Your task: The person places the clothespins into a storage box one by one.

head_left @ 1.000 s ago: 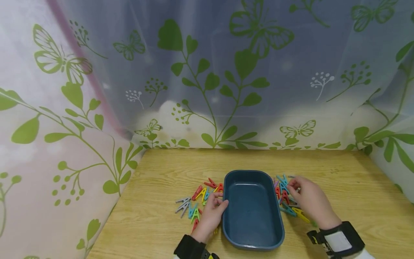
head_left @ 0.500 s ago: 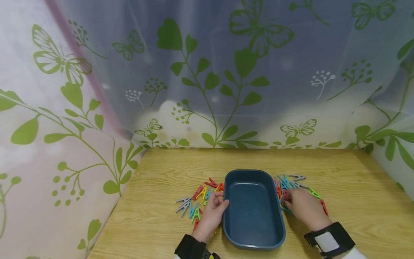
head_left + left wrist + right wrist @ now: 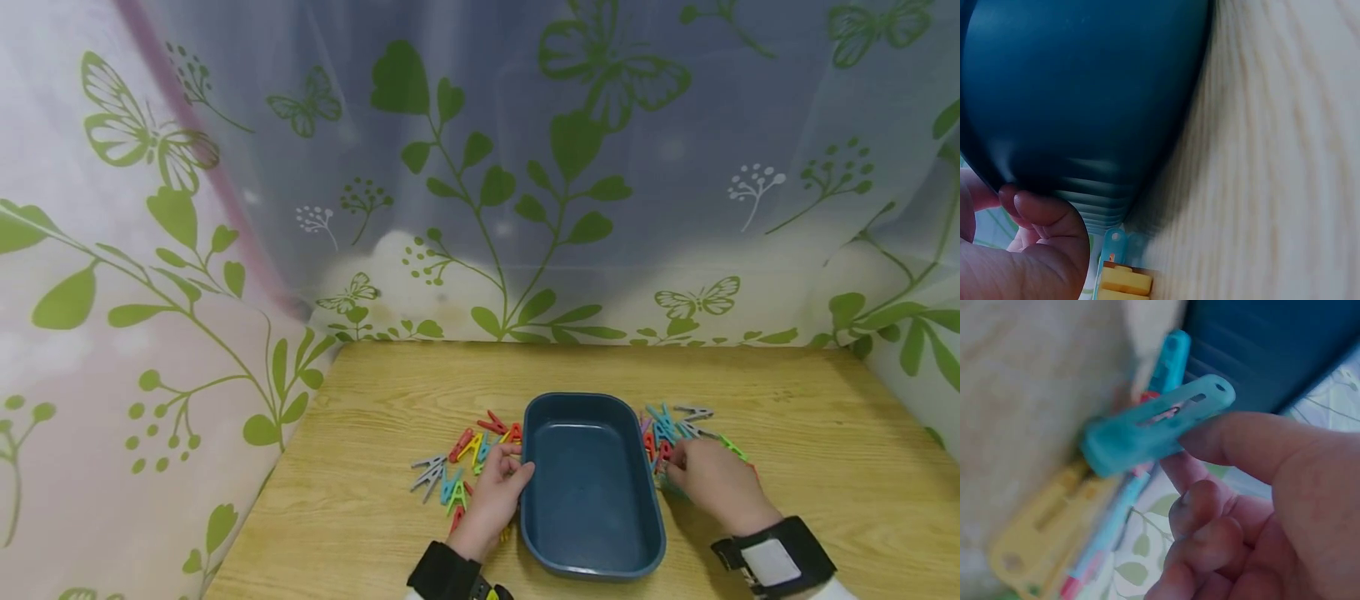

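A dark blue plastic basin (image 3: pixel 588 492) stands on the wooden table. My left hand (image 3: pixel 495 492) holds its left rim, the thumb (image 3: pixel 1044 212) at the edge with curled fingers beside it in the left wrist view. Right of the basin, my right hand (image 3: pixel 716 483) is down among clothespins. Its thumb and index finger pinch a teal clothespin (image 3: pixel 1160 425), seen in the right wrist view. A yellow clothespin (image 3: pixel 1047 531) lies just under the teal one, and another blue clothespin (image 3: pixel 1169 365) is close to the basin wall. My right palm hides some clothespins in the head view.
Left of the basin lies a loose pile of clothespins, with a grey clothespin (image 3: pixel 429 475) at its outer edge and a red clothespin (image 3: pixel 492 422) at the back. Grey clothespins (image 3: pixel 695 412) lie beyond my right hand. A patterned curtain (image 3: pixel 480 208) hangs behind the table (image 3: pixel 360 400).
My right hand has come nearer and lower, uncovering grey and green clothespins behind it, and now pinches the teal clothespin. The left hand stays on the basin's rim.
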Tool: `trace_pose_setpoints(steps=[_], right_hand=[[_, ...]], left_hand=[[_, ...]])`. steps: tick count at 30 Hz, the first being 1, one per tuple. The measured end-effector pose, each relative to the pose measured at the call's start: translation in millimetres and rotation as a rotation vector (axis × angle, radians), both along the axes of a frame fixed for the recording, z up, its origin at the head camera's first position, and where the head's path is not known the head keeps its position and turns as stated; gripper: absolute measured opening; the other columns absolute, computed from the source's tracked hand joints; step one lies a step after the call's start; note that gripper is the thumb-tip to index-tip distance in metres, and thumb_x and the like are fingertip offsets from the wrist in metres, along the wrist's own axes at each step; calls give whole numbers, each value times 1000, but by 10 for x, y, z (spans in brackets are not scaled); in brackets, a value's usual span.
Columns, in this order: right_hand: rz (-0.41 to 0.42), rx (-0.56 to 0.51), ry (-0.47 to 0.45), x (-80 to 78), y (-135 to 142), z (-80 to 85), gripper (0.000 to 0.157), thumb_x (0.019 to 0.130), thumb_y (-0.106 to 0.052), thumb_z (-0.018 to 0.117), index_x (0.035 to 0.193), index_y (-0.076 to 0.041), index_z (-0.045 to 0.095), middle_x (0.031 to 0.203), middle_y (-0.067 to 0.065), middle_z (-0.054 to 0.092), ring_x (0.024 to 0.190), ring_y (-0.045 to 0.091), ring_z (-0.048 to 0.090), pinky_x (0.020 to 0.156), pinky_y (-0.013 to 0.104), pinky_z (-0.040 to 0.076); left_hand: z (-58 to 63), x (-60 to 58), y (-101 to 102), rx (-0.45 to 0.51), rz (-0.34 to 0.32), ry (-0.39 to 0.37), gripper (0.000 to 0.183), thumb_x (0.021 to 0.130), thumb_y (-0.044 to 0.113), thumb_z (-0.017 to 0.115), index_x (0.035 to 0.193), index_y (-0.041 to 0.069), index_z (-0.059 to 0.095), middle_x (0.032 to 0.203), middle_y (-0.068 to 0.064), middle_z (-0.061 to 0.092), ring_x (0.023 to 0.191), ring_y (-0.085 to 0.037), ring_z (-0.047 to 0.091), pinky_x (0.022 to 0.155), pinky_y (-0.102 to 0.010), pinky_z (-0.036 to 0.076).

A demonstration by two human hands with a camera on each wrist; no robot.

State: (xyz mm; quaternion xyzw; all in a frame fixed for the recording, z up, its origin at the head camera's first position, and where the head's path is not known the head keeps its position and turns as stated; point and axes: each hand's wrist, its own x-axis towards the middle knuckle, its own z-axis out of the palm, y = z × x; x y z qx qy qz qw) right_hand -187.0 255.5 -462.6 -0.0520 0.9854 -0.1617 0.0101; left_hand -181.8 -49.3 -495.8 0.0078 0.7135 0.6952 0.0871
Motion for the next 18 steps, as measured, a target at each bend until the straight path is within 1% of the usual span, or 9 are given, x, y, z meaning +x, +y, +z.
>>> trace_pose_setpoints(steps=[2,4,7,9,11,13,18], right_hand=[[1,-13,8,11,13,59,15,94,-17,71,83,-7,67,69,0,58,59,15,51,55,33,40],[1,-42,52,46,-2,125,14,95,-17,69,85,-8,67,67,-1,55,55,15,47,53,31,36],[13,-89,181,137,-96,252,12,95,-15,70,84,-10,67,64,-2,49,53,13,42,51,29,30],[30,-107,269,204,-204,331,12,93,-14,73,84,-11,66,67,-3,48,54,11,40,52,26,30],[56,-117,320,276,-334,394,13,91,-13,76,83,-14,66,69,-4,47,56,8,39,53,24,30],[90,-124,312,349,-463,419,14,89,-14,79,83,-16,66,70,-6,46,57,6,38,54,23,31],[189,-120,167,491,-705,364,13,90,-19,80,86,-23,68,71,-10,44,56,2,36,54,22,31]], left_hand=[[9,1,0,2,-2,1,30,105,13,56,130,0,45,83,1,46,69,-15,46,64,-26,36],[12,-1,-2,2,-3,-6,30,105,13,56,130,1,45,83,0,46,69,-15,46,64,-26,37],[13,-4,-5,0,-5,-16,31,105,14,56,131,1,45,84,0,47,69,-15,46,64,-27,37],[13,-5,-9,-3,-4,-25,31,105,15,57,131,2,45,85,0,47,69,-16,46,64,-28,37],[11,-7,-10,-4,-3,-25,31,105,15,57,131,2,45,85,0,47,69,-16,47,63,-28,37],[13,-7,-9,-5,-2,-23,31,105,15,57,131,3,45,85,0,47,69,-16,47,63,-28,37],[11,-5,-2,-4,2,-14,31,105,16,58,131,3,46,84,1,47,68,-16,47,62,-28,37]])
